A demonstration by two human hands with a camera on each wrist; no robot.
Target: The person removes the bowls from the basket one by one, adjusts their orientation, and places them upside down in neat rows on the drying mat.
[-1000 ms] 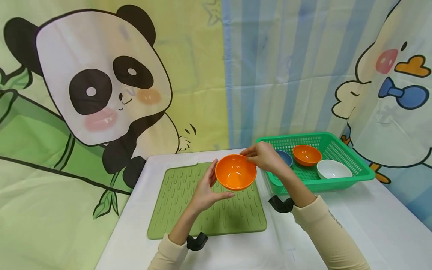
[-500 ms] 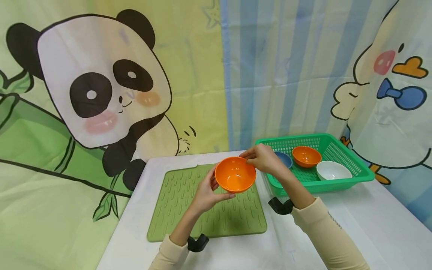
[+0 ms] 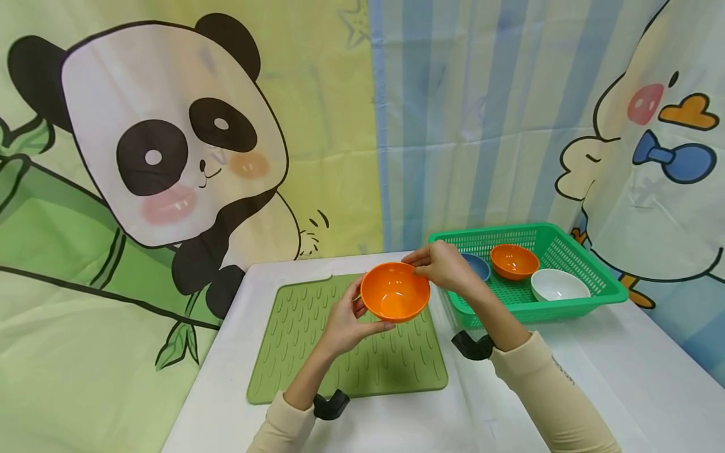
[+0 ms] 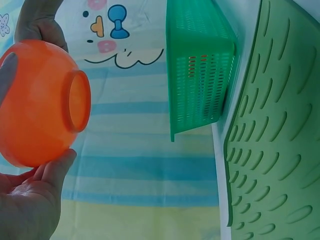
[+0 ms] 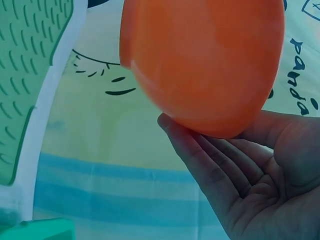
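An orange bowl (image 3: pixel 394 292) is held up over the green ridged mat (image 3: pixel 306 340), its inside facing the head camera. My left hand (image 3: pixel 345 319) grips it from the left, thumb at the lower side and fingers round the far side. At the upper right rim, my right hand (image 3: pixel 444 264) pinches the bowl between thumb and fingers. The left wrist view shows the orange bowl (image 4: pixel 45 105) side-on with its round foot ring, well apart from the mat. In the right wrist view, thumb and fingers of the right hand (image 5: pixel 250 175) close on the rim.
Right of the mat stands a green plastic basket (image 3: pixel 608 294) holding a blue bowl (image 3: pixel 477 267), another orange bowl (image 3: pixel 515 262) and a white bowl (image 3: pixel 559 285). The white table (image 3: pixel 408 428) runs back to a cartoon-printed curtain (image 3: pixel 328 126).
Both hands keep the orange bowl in nearly the same place. The left fingers have drawn in closer round its left side since the earliest frame.
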